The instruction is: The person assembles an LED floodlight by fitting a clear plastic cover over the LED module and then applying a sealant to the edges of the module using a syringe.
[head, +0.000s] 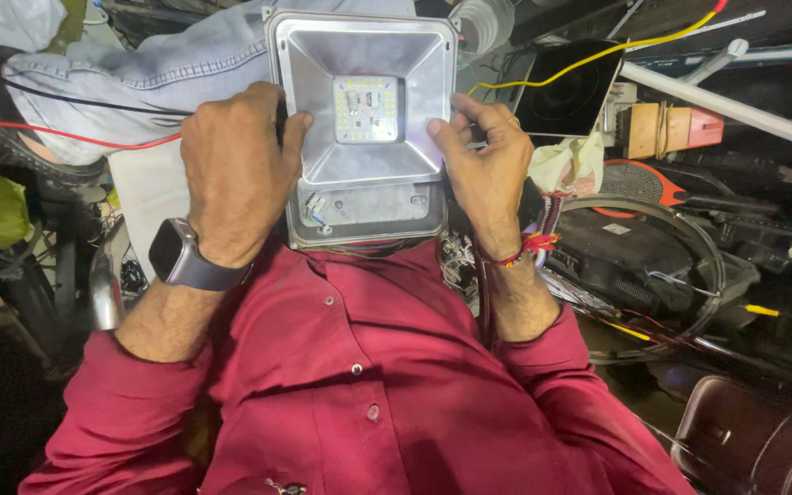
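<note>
A square grey metal floodlight housing (364, 188) rests on my lap, its silver reflector funnelling down to a small LED panel (366, 109). My left hand (236, 170) grips the housing's left edge, fingers curled over the rim; a dark watch (179, 254) sits on that wrist. My right hand (483, 165) holds the right edge, thumb on the reflector's rim, with a red thread band (526, 247) on the wrist. Short wires show in the lower compartment (315, 210) of the housing.
My red shirt (359, 376) fills the foreground. A red wire (66, 136) and blue jeans (130, 73) lie to the left. Right of the lamp are a black reflector (568, 92) with a yellow wire, a white tube (735, 105), tangled cables and a dark case (653, 266).
</note>
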`<action>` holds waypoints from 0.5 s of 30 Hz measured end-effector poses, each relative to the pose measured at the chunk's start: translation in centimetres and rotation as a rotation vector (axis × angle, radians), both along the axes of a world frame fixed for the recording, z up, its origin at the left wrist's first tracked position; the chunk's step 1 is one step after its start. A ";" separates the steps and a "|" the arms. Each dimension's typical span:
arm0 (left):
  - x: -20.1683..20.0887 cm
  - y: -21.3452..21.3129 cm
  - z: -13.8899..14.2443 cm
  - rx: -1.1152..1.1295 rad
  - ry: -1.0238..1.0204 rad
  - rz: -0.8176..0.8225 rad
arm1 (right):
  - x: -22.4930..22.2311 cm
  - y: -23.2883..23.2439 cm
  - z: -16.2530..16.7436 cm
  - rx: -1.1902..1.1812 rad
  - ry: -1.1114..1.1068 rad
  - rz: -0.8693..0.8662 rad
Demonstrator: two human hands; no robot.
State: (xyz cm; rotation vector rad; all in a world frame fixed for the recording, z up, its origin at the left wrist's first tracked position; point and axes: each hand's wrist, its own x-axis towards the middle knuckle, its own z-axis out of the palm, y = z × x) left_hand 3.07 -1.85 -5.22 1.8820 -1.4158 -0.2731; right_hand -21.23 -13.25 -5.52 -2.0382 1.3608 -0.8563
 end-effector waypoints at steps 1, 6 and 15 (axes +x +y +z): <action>0.0 -0.2 0.0 0.011 -0.017 0.004 | 0.1 -0.1 0.0 0.016 -0.021 -0.009; -0.1 -0.5 0.1 0.027 -0.104 -0.002 | 0.6 -0.3 -0.1 0.021 -0.043 -0.023; 0.0 0.5 -0.4 -0.001 -0.170 0.019 | 0.9 0.9 0.2 -0.171 0.060 0.074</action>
